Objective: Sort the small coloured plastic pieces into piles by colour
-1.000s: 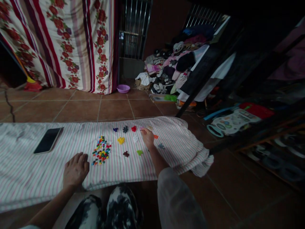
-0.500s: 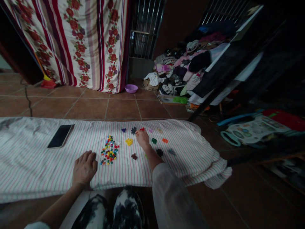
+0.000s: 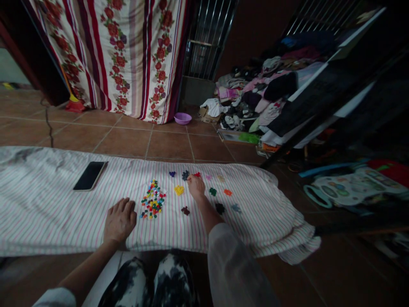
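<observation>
The right hand has moved from the pink pile to the grey pile near the cloth's far edge, shifting work there; fingertips bunched, pinch unclear. Toward the near edge, the left hand rests loosely spread beside the mixed heap.

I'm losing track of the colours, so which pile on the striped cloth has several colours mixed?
The large, elongated multicoloured pile of small pieces, between the left hand and the bright yellow cluster. The other visible piles each look single-coloured.
</observation>
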Tool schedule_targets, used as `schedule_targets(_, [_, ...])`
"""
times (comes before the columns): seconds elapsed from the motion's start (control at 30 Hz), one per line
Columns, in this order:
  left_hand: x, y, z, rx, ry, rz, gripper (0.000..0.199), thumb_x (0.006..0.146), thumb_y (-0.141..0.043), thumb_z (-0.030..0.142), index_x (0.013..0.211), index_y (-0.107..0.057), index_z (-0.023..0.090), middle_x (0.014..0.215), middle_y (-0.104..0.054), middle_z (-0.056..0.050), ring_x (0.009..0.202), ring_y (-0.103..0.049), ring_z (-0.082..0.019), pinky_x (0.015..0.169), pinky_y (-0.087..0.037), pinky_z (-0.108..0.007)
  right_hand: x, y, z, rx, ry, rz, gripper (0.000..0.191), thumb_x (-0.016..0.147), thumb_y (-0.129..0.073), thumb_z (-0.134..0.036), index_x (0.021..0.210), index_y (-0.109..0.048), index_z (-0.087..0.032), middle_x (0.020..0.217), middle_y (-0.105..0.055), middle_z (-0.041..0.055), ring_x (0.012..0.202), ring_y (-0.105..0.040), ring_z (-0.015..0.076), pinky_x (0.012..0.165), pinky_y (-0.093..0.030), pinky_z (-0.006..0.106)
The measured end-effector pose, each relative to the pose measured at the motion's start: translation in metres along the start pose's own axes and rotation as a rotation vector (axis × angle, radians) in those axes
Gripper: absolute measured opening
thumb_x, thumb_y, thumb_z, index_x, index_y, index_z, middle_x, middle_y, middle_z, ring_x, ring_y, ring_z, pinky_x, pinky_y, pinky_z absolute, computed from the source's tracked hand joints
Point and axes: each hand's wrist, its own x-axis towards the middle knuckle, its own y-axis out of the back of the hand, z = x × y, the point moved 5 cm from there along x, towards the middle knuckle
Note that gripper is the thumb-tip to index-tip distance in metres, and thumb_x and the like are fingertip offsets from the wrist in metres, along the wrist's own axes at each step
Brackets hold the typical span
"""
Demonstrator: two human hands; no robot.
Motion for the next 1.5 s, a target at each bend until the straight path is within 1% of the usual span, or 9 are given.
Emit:
schedule_targets(0.2, [0.0, 0.0, 0.0, -0.013, 0.011, 0.004, 0.03, 0.087, -0.041, 0.022, 0.107, -0.062, 0.017, 0.12, -0.064, -0.012, 0.115, -0.055, -0.028, 0.092, -0.041, -0.042, -0.003, 0.007, 0.003, 0.019, -0.034, -0.008, 0.025, 0.089, -0.05, -0.013, 0.094, -0.071, -0.025, 0.092, -0.07, 0.0062, 0.094, -0.06, 0.0201, 0.078, -0.041, 0.029])
schedule_targets(0.33, [0.0, 0.0, -0.001, -0.033, 0.019, -0.003, 0.031, 0.087, -0.04, 0.022, 0.108, -0.062, 0.017, 0.121, -0.064, -0.013, 0.116, -0.054, -0.029, 0.093, -0.04, -0.043, -0.008, 0.016, -0.003, 0.03, -0.005, 0.032, 0.026, 0.09, -0.049, -0.013, 0.097, -0.071, -0.024, 0.094, -0.07, 0.0063, 0.095, -0.059, 0.0206, 0.083, -0.041, 0.029])
schedule_targets(0.47, [0.0, 0.0, -0.002, -0.067, 0.041, -0.015, 0.03, 0.086, -0.042, 0.022, 0.107, -0.063, 0.017, 0.121, -0.063, -0.013, 0.118, -0.053, -0.028, 0.095, -0.039, -0.043, -0.029, 0.015, -0.03, 0.117, 0.107, 0.043, 0.023, 0.09, -0.05, -0.016, 0.099, -0.07, -0.023, 0.097, -0.07, 0.0055, 0.095, -0.059, 0.0203, 0.087, -0.042, 0.03])
schedule_targets(0.63, [0.0, -0.001, -0.003, -0.088, 0.047, -0.016, 0.028, 0.085, -0.044, 0.022, 0.106, -0.062, 0.018, 0.121, -0.063, -0.012, 0.118, -0.054, -0.028, 0.095, -0.04, -0.043, -0.075, 0.002, -0.079, 0.342, 0.262, -0.036, 0.022, 0.087, -0.052, -0.015, 0.096, -0.069, -0.024, 0.1, -0.066, 0.0023, 0.09, -0.061, 0.0151, 0.083, -0.045, 0.024])
schedule_targets(0.77, [-0.001, 0.0, -0.004, -0.086, 0.041, 0.009, 0.026, 0.085, -0.045, 0.022, 0.105, -0.061, 0.018, 0.12, -0.064, -0.012, 0.117, -0.054, -0.028, 0.095, -0.041, -0.043, -0.11, -0.006, -0.101, 0.4, 0.333, -0.074, 0.019, 0.086, -0.053, -0.014, 0.091, -0.069, -0.022, 0.093, -0.065, 0.0035, 0.089, -0.06, 0.0161, 0.083, -0.046, 0.025])
schedule_targets(0.87, [0.0, -0.001, -0.004, -0.102, 0.049, 0.0, 0.026, 0.084, -0.047, 0.022, 0.105, -0.061, 0.018, 0.121, -0.063, -0.013, 0.118, -0.054, -0.028, 0.096, -0.041, -0.044, -0.127, -0.012, -0.1, 0.399, 0.31, -0.08, 0.02, 0.084, -0.052, -0.013, 0.091, -0.069, -0.021, 0.092, -0.064, 0.0037, 0.086, -0.06, 0.0161, 0.081, -0.046, 0.026])
schedule_targets(1.0, [0.0, -0.002, -0.005, -0.114, 0.062, -0.011, 0.026, 0.084, -0.047, 0.022, 0.105, -0.061, 0.018, 0.123, -0.062, -0.013, 0.12, -0.053, -0.029, 0.096, -0.04, -0.044, -0.137, -0.018, -0.092, 0.404, 0.267, -0.063, 0.022, 0.084, -0.051, -0.014, 0.093, -0.07, -0.022, 0.092, -0.065, 0.0035, 0.085, -0.061, 0.0155, 0.082, -0.046, 0.025])
schedule_targets(1.23, [-0.001, -0.002, -0.005, -0.11, 0.059, -0.007, 0.025, 0.084, -0.047, 0.022, 0.104, -0.061, 0.018, 0.124, -0.062, -0.013, 0.121, -0.052, -0.029, 0.097, -0.04, -0.044, -0.141, -0.018, -0.095, 0.36, 0.296, -0.035, 0.026, 0.086, -0.048, -0.015, 0.097, -0.07, -0.022, 0.095, -0.065, 0.0034, 0.089, -0.061, 0.0149, 0.082, -0.046, 0.023])
schedule_targets(1.5, [-0.001, -0.003, -0.004, -0.109, 0.057, 0.001, 0.025, 0.085, -0.046, 0.022, 0.105, -0.061, 0.018, 0.123, -0.063, -0.013, 0.12, -0.052, -0.029, 0.097, -0.04, -0.044, -0.144, -0.016, -0.101, 0.313, 0.355, -0.029, 0.021, 0.086, -0.054, -0.02, 0.099, -0.069, -0.022, 0.094, -0.065, 0.004, 0.089, -0.061, 0.016, 0.082, -0.046, 0.024])
